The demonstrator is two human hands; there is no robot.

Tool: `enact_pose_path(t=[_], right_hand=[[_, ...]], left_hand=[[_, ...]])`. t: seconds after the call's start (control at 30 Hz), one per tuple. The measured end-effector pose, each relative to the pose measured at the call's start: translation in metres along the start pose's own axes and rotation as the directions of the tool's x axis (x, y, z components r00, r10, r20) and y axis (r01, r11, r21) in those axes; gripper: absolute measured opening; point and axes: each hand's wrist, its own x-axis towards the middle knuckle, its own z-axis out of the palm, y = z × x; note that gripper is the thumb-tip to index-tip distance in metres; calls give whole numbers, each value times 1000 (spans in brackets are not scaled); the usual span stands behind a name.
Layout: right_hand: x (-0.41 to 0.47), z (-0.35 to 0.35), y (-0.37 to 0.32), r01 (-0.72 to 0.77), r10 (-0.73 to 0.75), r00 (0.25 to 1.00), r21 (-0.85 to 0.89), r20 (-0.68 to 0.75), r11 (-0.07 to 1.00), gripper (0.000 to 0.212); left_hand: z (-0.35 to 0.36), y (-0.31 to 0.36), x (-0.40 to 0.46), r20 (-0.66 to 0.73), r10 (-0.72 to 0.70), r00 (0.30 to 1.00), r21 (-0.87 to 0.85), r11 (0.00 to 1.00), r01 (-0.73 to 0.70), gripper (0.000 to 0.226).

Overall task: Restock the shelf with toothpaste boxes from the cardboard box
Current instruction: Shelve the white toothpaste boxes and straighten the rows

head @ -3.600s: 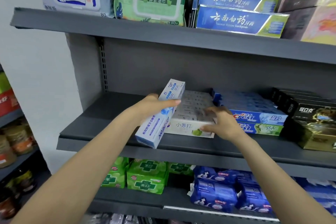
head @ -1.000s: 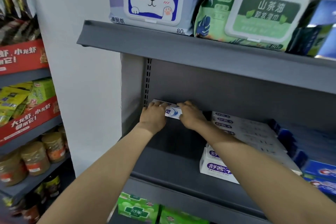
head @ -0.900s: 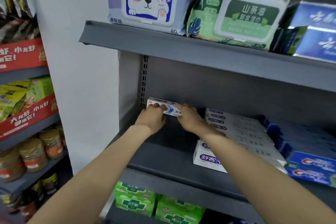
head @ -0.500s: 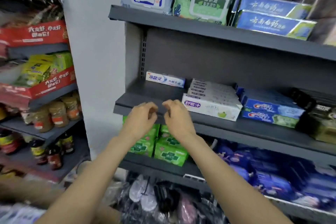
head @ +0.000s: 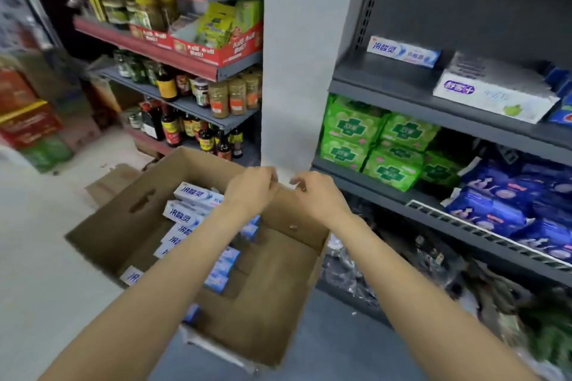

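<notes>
An open cardboard box stands on the floor below me, holding several white-and-blue toothpaste boxes. One toothpaste box of the same kind lies at the back left of the grey shelf. My left hand and my right hand hover side by side above the far edge of the cardboard box, fingers loosely curled, holding nothing.
A stack of white toothpaste cartons sits right of the placed box. Green packs and blue packs fill the lower shelves. Jars and bottles stand on the left rack beyond a white pillar.
Both hands let go of the toothpaste box at the shelf's back, drew away from the shelf and dropped to above the cardboard box. My view swung down and left.
</notes>
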Motion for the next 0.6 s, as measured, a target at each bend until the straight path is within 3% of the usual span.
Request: enact_pose_path(t=[0.23,0.4,0.5,0.6], right_hand=[[50,119,-35,-144,140,980,13,139,990,30],[88,186,-31,-260,259,942,-24,211,965,39],[99,216,-24,-284,271,915,-2,297,959,57],[104,237,-25,-315,273,883,49,381,948,77]], left_hand=[[30,-136,14,223,-63,973,64,997,49,25],[57,-204,52,370,-25,929,198,979,-53,36],[72,-232,75,481,-14,877,219,970,-105,50],[81,-254,83,622,5,783,175,974,-145,83]])
